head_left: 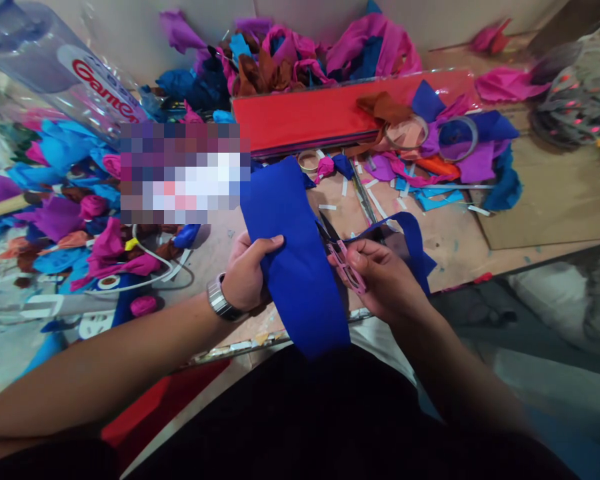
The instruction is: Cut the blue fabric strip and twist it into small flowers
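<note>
My left hand (247,270) grips the left edge of a broad strip of dark blue crepe paper (295,267), thumb on top; a metal watch sits on that wrist. My right hand (383,277) holds small scissors with pink handles (347,263), their dark blades at the paper's right edge. A narrower blue strip (413,243) curls away behind my right hand. The paper hangs down over the table's front edge toward my lap.
A red paper pack in clear wrap (325,113) lies behind. Heaps of pink, purple, blue and brown paper scraps (280,57) surround it. Tape rolls (457,137) sit to the right, a clear plastic bottle (60,67) at far left, brown cardboard (550,200) at right.
</note>
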`<state>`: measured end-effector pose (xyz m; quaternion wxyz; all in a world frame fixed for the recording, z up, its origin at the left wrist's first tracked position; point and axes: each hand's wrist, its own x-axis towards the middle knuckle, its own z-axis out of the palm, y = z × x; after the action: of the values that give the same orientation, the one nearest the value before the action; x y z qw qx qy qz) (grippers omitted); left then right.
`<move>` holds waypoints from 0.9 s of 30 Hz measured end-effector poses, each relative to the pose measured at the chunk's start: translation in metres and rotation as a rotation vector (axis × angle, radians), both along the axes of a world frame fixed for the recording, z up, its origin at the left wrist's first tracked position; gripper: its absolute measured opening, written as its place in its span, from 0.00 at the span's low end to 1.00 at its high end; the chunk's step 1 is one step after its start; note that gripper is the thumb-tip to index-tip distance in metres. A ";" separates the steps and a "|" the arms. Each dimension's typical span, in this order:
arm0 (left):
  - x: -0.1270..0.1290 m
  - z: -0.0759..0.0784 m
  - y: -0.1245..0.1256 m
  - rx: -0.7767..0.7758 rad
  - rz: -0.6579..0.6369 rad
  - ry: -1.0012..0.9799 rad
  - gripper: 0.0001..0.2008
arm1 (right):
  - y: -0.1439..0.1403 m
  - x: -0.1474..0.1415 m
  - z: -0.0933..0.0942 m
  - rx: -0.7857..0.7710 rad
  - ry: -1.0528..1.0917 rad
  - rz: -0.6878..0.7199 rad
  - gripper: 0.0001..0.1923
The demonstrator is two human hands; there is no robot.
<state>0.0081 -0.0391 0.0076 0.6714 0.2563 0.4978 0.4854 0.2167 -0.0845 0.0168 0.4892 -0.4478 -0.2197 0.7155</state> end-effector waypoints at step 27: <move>-0.003 -0.001 -0.002 0.078 -0.057 0.028 0.14 | 0.005 -0.006 0.004 0.059 0.005 0.000 0.22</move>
<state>0.0055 -0.0415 0.0071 0.6675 0.3033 0.4802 0.4815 0.2105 -0.0794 0.0210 0.5026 -0.4313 -0.2396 0.7099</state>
